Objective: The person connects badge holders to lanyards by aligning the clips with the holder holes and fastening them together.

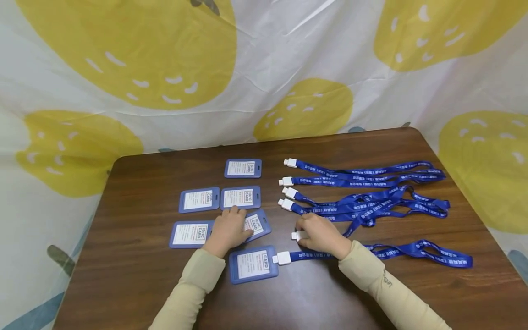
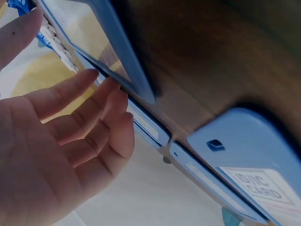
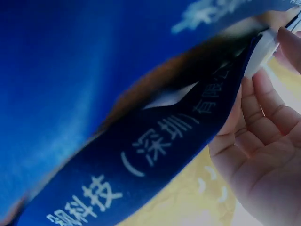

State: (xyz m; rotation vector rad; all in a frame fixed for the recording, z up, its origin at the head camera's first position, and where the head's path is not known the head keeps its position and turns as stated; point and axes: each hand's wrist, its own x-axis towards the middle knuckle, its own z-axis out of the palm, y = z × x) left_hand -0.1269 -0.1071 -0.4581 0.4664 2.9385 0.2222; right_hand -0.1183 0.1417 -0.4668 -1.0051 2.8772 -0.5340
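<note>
My left hand [image 1: 229,229] holds a blue ID card holder [image 1: 256,223] that lies at a slant, its thumb and fingertips at opposite edges. In the left wrist view the fingertips meet the edge of this holder [image 2: 96,40], and part of it is out of frame. My right hand [image 1: 321,234] pinches the white plastic clip [image 1: 303,236] of a blue lanyard between thumb and fingers. That lanyard's printed strap [image 3: 155,146] runs close to the camera in the right wrist view. Just below the hands, another card holder [image 1: 253,265] has a lanyard's white clip [image 1: 283,258] at its slot end.
Several more card holders lie on the left, including one at the back [image 1: 243,168] and one left of my hand [image 1: 191,234]. Several blue lanyards [image 1: 363,178] stretch to the right, white clips facing left. A patterned cloth [image 1: 247,123] hangs behind the brown table [image 1: 136,284].
</note>
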